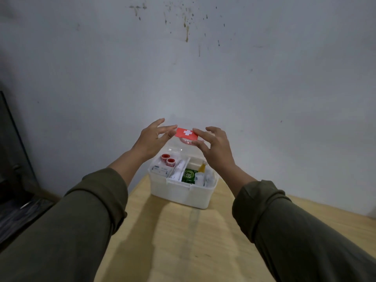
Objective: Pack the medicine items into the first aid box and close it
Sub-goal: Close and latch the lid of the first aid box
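Note:
A white first aid box [183, 192] stands on the wooden table with its top uncovered. Inside lie two red-capped tape rolls [168, 159], a green packet [188, 175], a yellow bottle [202, 167] and white packets. A clear lid [184, 143] with a red label bearing a white cross [187, 133] is raised above the back of the box. My left hand [152, 139] touches the lid's left edge with straight fingers. My right hand [213, 147] holds the lid's right edge, thumb and fingers pinching it.
The light wooden table [183, 241] runs toward me from the box. A stained grey wall [203, 68] stands close behind it. A dark piece of furniture [14, 169] sits at the left edge of the view.

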Motion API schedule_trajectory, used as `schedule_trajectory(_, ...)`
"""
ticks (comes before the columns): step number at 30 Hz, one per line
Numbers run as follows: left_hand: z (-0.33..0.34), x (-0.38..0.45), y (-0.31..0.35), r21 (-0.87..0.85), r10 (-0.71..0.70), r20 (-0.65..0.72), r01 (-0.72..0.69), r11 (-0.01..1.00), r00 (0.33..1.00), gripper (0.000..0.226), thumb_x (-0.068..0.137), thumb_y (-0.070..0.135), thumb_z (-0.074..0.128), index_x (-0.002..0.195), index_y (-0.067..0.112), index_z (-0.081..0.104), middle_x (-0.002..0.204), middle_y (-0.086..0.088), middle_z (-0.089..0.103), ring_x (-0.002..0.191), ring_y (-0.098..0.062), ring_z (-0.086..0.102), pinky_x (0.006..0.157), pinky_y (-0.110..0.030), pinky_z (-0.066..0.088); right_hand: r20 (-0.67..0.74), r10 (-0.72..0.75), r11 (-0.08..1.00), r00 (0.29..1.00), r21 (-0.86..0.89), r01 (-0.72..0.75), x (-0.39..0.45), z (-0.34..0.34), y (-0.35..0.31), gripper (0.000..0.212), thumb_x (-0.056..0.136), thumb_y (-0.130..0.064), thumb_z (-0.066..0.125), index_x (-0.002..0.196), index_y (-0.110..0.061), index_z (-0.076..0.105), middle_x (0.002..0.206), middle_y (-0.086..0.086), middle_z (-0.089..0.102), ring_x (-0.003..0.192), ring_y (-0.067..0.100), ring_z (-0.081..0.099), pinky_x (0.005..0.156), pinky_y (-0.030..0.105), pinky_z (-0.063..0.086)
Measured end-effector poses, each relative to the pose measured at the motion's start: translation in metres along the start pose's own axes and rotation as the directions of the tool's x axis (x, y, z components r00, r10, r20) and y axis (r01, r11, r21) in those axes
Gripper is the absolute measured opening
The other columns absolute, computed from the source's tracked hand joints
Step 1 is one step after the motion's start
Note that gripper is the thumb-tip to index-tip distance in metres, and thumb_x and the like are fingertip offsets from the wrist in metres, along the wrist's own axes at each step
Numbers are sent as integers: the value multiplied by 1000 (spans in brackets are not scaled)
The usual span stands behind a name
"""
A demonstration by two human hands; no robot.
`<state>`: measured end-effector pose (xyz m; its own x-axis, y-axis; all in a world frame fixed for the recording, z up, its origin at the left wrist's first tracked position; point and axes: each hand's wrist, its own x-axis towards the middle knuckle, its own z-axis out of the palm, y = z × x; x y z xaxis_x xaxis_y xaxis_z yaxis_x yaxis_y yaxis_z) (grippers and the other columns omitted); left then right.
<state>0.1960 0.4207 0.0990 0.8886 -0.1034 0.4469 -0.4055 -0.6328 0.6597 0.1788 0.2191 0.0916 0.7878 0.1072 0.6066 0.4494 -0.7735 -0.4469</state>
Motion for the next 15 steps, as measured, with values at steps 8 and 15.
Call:
schedule_trajectory(8,4,-51,-11,-28,-82,4,82,996,997,46,91,49,40,130,28,53,153,-7,30,139,-26,31,112,-40,28,18,-42,999,999,-27,43,-55,13,-11,35,87,-40,56,118,-28,65,133,17,49,127,32,40,105,49,35)
schedule_trajectory(15,14,-82,-22,-61,-116,17,116,991,993,43,92,47,41,129,29,55,152,-9,31,139,-24,31,112,-39,31,34,-132,987,991,-87,135,-91,30,-1,40,82,-47,50,107,-25,71,118,22,57,117,27,38,90,61,42)
